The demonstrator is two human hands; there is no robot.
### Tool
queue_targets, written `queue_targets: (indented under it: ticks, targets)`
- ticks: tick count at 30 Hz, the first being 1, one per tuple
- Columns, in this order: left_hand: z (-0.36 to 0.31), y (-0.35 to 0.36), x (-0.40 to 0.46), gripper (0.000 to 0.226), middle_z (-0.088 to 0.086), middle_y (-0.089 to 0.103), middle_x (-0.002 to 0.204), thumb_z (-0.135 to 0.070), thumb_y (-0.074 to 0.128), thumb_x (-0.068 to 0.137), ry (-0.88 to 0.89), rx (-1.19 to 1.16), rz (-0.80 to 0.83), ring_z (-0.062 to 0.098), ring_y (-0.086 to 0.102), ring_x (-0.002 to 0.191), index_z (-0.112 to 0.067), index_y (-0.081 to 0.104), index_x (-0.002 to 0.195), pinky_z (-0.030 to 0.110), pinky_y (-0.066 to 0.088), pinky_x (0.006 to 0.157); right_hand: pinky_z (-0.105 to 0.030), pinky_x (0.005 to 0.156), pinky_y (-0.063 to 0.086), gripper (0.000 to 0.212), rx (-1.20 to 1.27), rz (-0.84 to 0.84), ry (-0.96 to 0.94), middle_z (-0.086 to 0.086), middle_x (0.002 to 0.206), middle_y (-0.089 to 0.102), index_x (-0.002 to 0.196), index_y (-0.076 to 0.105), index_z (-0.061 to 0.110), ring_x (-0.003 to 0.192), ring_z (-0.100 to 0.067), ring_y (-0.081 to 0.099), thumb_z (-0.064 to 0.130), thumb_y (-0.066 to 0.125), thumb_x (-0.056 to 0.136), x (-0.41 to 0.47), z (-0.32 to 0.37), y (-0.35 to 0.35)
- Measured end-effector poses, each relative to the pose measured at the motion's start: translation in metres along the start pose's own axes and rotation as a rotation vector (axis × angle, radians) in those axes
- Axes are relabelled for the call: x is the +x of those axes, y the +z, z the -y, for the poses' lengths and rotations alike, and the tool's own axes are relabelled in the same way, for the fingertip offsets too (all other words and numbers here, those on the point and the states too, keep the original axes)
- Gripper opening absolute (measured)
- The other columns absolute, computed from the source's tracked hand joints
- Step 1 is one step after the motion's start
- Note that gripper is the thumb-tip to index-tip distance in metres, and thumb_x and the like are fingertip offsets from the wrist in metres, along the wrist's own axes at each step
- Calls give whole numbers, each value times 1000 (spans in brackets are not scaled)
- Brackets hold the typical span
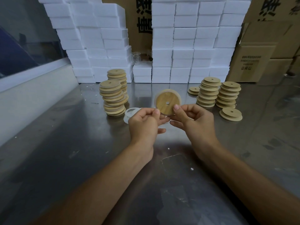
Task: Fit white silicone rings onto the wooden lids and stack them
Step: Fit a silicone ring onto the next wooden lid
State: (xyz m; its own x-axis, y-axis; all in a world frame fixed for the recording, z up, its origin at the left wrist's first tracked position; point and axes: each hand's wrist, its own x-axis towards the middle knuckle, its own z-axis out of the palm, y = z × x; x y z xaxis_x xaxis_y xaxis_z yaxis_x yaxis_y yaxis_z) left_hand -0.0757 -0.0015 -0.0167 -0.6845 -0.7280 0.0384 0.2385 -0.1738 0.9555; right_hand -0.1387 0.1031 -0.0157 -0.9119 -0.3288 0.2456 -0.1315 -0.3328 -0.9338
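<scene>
The white silicone ring (168, 91) looks only partly seated on the wooden lid (168, 102); if either thumb slips off the rim, the stretched band could snap back off, or the lid could drop onto the table (65, 143) and knock the loose rings (132, 111) lying just below and left of it. Both hands hold the lid tilted up on edge above the table. The left hand (144, 125) pinches the lid's lower left edge between thumb and curled fingers; the right hand (193, 117) pinches its lower right edge, thumb on the face. Left of the lid stand the ringed stacks (112, 98); right of it stand the bare stacks (217, 95), which a careless elbow could topple.
</scene>
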Motion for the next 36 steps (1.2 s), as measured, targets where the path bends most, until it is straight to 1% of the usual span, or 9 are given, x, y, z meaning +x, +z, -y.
queue_targets:
  ticks: [9,12,15,18,21,26,28,32,36]
  targets:
    - [4,0,2,9,4,77,83,-9,62,94,12,21,23,21,75,74,-13,66,87,20,46,45,-28,65,54,15,-157,75,41,-11,90,76,89,72,2,88,-25,74,17,72,88,-8,-6,3]
    - [3,-1,3,10,0,76,74,-8,62,93,85,101,33,19,74,65,-12,67,85,18,44,42,-28,64,50,13,-150,78,92,-7,90,77,86,73,8,86,-20,74,21,73,87,-8,-4,3]
    - [-2,-6,7,16,-3,69,60,-6,62,91,153,165,11,13,66,52,-12,67,77,18,42,41,-18,56,49,11,-163,96,124,0,81,77,84,74,14,69,-8,70,24,72,88,-8,-4,6]
    - [-10,-18,15,23,0,56,47,2,59,87,182,147,-23,14,52,42,-6,62,66,18,37,38,-15,50,46,14,-165,81,139,2,73,74,79,71,14,59,-7,65,23,70,90,-7,-3,6]
    - [-15,-35,28,26,3,45,44,4,56,81,199,156,-129,16,39,40,-5,54,57,20,31,40,-17,50,45,15,-180,32,148,3,67,72,79,70,14,56,-7,62,22,69,91,-2,-2,0]
    - [-19,-71,53,21,11,42,56,-21,55,63,286,395,-349,23,38,57,-3,52,52,40,33,52,-16,48,45,16,-211,-35,144,4,63,70,82,71,11,54,-5,60,23,68,92,4,-2,-9]
    - [-19,-86,61,27,11,41,56,-25,54,64,302,530,-419,20,39,56,0,56,54,37,36,53,-16,47,45,17,-212,-49,139,4,61,69,80,70,11,52,-5,59,22,68,92,5,-4,-10]
    - [-22,-103,68,24,8,42,56,-33,54,69,156,690,-571,25,43,52,-14,52,53,32,37,55,-16,47,45,18,-229,-45,128,3,61,68,79,70,11,52,-5,59,23,68,92,6,-6,-10]
    - [-24,-108,70,29,5,48,56,-32,52,78,133,897,-636,25,47,53,-15,50,55,31,31,52,-16,47,45,18,-233,-47,125,3,60,68,78,69,12,51,-5,58,23,68,92,6,-6,-10]
